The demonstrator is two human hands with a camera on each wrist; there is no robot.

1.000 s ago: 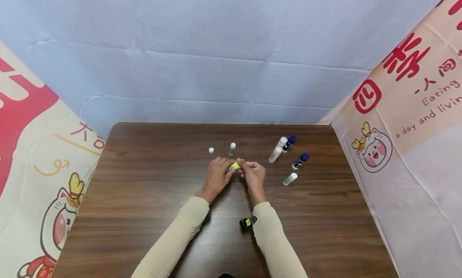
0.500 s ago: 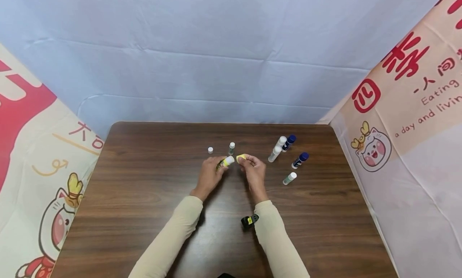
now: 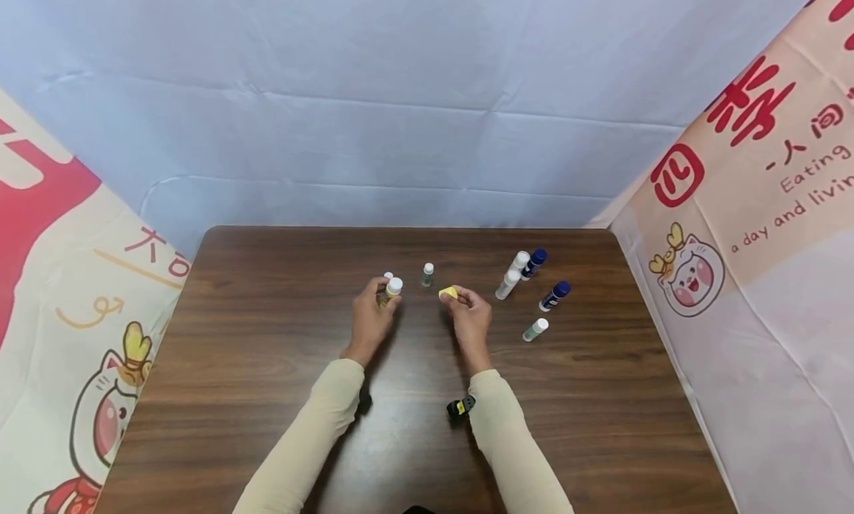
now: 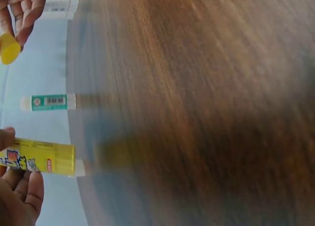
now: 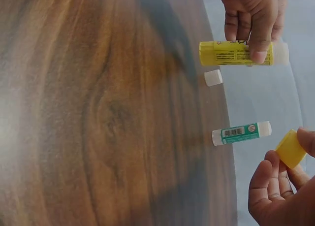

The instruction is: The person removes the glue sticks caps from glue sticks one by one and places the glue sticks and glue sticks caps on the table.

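My left hand (image 3: pixel 371 315) grips a yellow glue stick (image 5: pixel 236 53) between thumb and fingers, its white uncapped end pointing up in the head view. In both wrist views the glue stick hangs above the tabletop. Between the thumb and fingers of my right hand (image 3: pixel 471 320) is a yellow cap (image 5: pixel 291 148), held off the table. A small green-labelled glue stick (image 4: pixel 48 102) with a white top stands upright between the two hands, farther back. Just behind the yellow glue stick sits a small white cap (image 5: pixel 213 78), partly covered in the head view.
To the right stand several more glue sticks: two white ones (image 3: pixel 508 284) close together, a blue-capped one (image 3: pixel 534 263) beside them, another blue-capped one (image 3: pixel 555 296), and a green-labelled one (image 3: pixel 536 330). Cloth walls (image 3: pixel 373 150) rise behind the wooden table (image 3: pixel 253 299) and at its sides.
The yellow cap has come off the glue stick into my right hand. My left hand has moved left with the glue stick and turned it more upright. The right hand has barely moved.
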